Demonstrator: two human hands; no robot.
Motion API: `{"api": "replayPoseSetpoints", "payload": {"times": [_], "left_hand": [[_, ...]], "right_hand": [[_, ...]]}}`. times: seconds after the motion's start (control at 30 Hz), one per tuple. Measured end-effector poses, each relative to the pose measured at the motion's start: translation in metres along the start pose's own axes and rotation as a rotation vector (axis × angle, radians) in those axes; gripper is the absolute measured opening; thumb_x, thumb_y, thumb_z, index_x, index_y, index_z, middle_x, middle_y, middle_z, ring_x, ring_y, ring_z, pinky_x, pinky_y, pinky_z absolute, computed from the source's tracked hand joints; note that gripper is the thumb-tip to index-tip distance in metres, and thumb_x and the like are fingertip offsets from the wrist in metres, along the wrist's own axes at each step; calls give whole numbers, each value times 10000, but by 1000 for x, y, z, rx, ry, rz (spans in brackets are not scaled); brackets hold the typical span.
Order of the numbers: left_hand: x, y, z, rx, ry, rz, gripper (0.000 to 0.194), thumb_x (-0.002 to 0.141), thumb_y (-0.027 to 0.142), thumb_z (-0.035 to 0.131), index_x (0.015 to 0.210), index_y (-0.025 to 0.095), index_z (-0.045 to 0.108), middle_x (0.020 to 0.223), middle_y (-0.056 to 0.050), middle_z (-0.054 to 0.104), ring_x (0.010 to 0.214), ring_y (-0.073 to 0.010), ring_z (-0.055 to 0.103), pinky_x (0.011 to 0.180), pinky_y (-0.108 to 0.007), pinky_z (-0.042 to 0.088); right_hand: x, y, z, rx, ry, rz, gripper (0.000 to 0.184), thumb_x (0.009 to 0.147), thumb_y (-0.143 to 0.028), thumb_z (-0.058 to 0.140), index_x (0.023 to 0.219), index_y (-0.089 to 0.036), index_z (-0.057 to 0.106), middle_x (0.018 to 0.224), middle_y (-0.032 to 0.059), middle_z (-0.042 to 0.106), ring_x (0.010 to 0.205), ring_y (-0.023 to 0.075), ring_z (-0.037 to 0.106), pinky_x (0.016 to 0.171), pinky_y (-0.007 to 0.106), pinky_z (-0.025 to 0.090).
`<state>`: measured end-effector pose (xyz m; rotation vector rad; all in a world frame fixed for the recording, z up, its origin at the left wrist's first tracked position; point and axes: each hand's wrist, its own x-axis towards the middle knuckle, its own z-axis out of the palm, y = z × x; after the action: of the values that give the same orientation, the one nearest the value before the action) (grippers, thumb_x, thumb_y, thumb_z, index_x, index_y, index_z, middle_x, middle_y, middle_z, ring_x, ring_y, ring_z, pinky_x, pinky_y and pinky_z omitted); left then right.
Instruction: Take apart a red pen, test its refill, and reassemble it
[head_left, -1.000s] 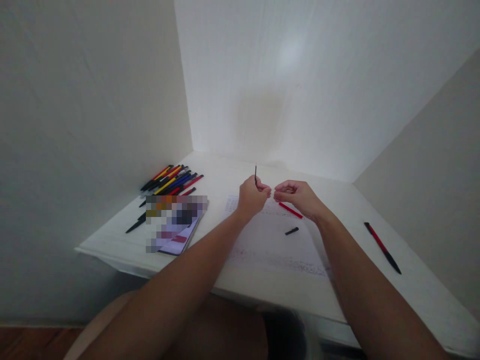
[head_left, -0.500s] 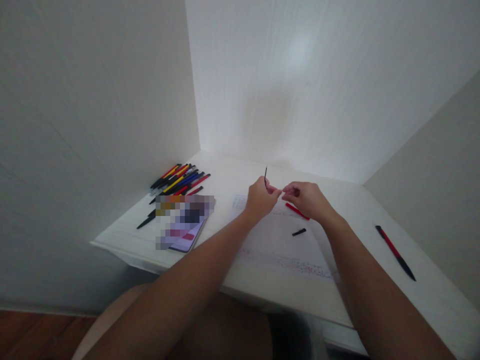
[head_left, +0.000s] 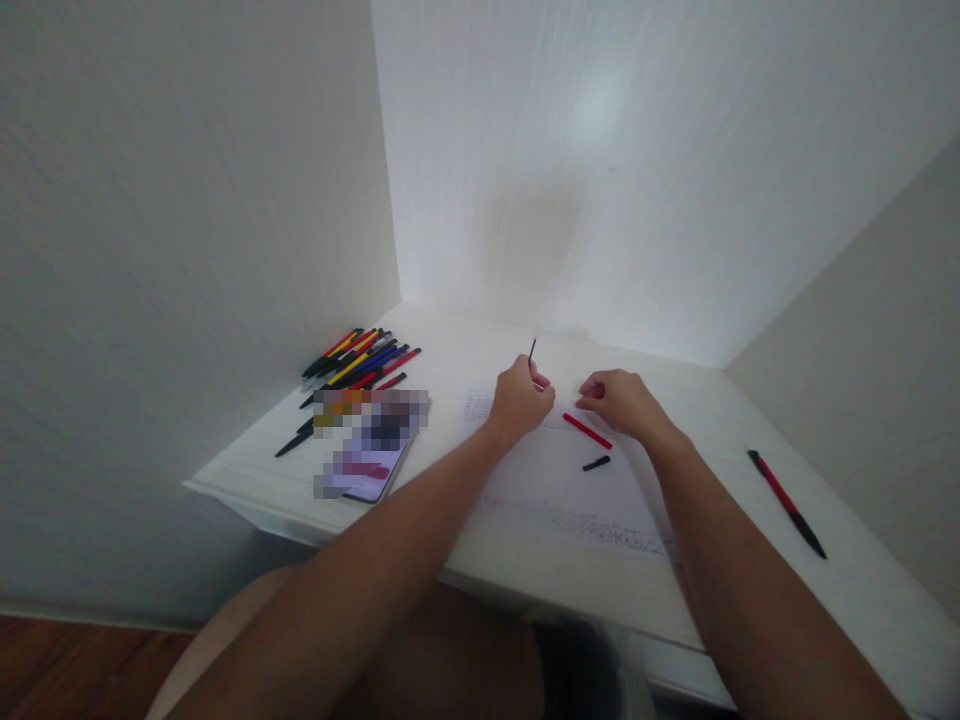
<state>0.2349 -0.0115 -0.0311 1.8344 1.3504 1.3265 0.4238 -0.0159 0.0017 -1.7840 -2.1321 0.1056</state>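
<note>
My left hand [head_left: 521, 400] is closed above the sheet of paper [head_left: 525, 490], holding a thin dark pen refill [head_left: 532, 350] that sticks up past the fingers. To its right, a small gap away, my right hand [head_left: 611, 400] has its thumb and fingers pinched together. What the right fingertips hold, if anything, is too small to make out. Just below that hand a red pen barrel [head_left: 588, 431] lies slantwise on the paper. Nearer to me is a short black pen part [head_left: 596, 463] with a clip.
A pile of pens [head_left: 360, 360] in several colours lies by the left wall. In front of it rests a phone [head_left: 375, 470], partly blurred out. One red and black pen [head_left: 786, 503] lies alone at the right. White walls [head_left: 555, 200] enclose the desk.
My hands have drawn apart, the right one moving slightly right and the left one slightly left. The refill remains in my left hand, tilted a little more.
</note>
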Motion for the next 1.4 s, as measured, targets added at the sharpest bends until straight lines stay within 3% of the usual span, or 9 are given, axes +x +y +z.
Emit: {"api": "replayPoseSetpoints", "payload": {"times": [0.2, 0.37, 0.5, 0.7, 0.87, 1.0, 1.1, 1.23, 1.4], "left_hand": [[-3, -6, 1, 24, -220, 118, 349, 664, 35, 642, 784, 230, 378, 931, -73, 695, 755, -203, 602, 707, -327, 418], [-7, -5, 1, -6, -438, 192, 303, 657, 85, 702, 778, 215, 457, 848, -46, 694, 699, -195, 590, 647, -314, 402], [-9, -1, -2, -36, -523, 208, 287, 632, 87, 742, 741, 201, 503, 783, -26, 665, 690, -190, 584, 646, -309, 394], [-7, -1, 0, -167, -468, 106, 265, 682, 45, 688, 700, 196, 472, 699, 2, 596, 705, -173, 564, 679, -307, 381], [-5, 2, 4, -466, -481, -74, 407, 739, 98, 714, 737, 217, 324, 761, -25, 662, 656, -144, 600, 626, -287, 417], [-5, 0, 6, -713, -489, -210, 409, 783, 156, 717, 758, 216, 314, 750, -30, 656, 633, -120, 590, 598, -264, 416], [-3, -4, 8, -862, -468, -294, 418, 763, 132, 732, 750, 212, 322, 703, -7, 615, 589, -96, 546, 574, -243, 398], [-1, -6, 7, -1038, -429, -391, 352, 790, 103, 686, 756, 200, 349, 783, -29, 627, 661, -95, 578, 656, -237, 451], [1, -8, 6, -1167, -418, -467, 264, 806, 47, 626, 740, 180, 408, 770, -42, 609, 688, -105, 586, 684, -235, 473]], "right_hand": [[5, 10, 9, 105, 69, 70, 134, 686, -252, 753, 786, -164, 736, 770, 80, 737, 667, 189, 648, 623, 317, 462], [7, 17, 24, 268, 142, 117, 152, 694, -254, 719, 818, -167, 738, 742, 67, 730, 654, 182, 646, 643, 320, 471], [10, 22, 34, 401, 200, 156, 181, 701, -279, 717, 842, -168, 735, 796, 81, 738, 682, 185, 653, 656, 323, 487], [14, 30, 45, 564, 219, 193, 188, 682, -279, 752, 827, -165, 716, 735, 80, 727, 625, 176, 635, 596, 312, 495], [15, 34, 48, 736, 237, 239, 238, 650, -306, 782, 818, -154, 705, 681, 73, 712, 560, 161, 609, 519, 290, 477], [16, 29, 45, 880, 298, 284, 248, 608, -288, 804, 785, -158, 691, 678, 59, 706, 569, 155, 618, 528, 283, 496], [18, 17, 42, 1008, 386, 323, 255, 607, -282, 803, 787, -161, 670, 674, 40, 692, 580, 142, 617, 580, 291, 529], [17, -13, 40, 1188, 485, 366, 262, 655, -314, 771, 822, -163, 636, 707, 30, 679, 628, 139, 631, 636, 303, 552], [8, -52, 44, 1307, 604, 405, 268, 673, -319, 745, 851, -174, 607, 700, 5, 648, 622, 129, 606, 618, 292, 530]]}}
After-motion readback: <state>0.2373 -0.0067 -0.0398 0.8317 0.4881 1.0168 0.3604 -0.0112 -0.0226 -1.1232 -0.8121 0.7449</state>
